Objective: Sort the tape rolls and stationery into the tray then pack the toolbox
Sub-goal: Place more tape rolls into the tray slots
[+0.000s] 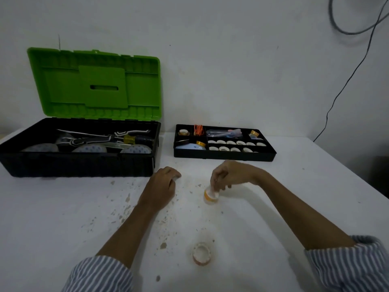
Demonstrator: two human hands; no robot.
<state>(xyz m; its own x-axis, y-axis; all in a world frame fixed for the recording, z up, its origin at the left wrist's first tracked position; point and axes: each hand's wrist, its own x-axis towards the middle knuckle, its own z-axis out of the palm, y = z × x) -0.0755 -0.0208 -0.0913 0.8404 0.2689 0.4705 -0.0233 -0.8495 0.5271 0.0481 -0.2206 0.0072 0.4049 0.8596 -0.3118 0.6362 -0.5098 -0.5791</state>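
Right hand (229, 175) fingers pinched an orange-banded tape roll (211, 194) on the tabletop (63, 207), its opening tilted upward; left hand (163, 184) lay curled, contents indiscernible; roll's top partly hidden.

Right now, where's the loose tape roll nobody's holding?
Head view: the loose tape roll lies flat on the white table, near the front edge between the forearms, straight toward the camera from the roll in the right hand.
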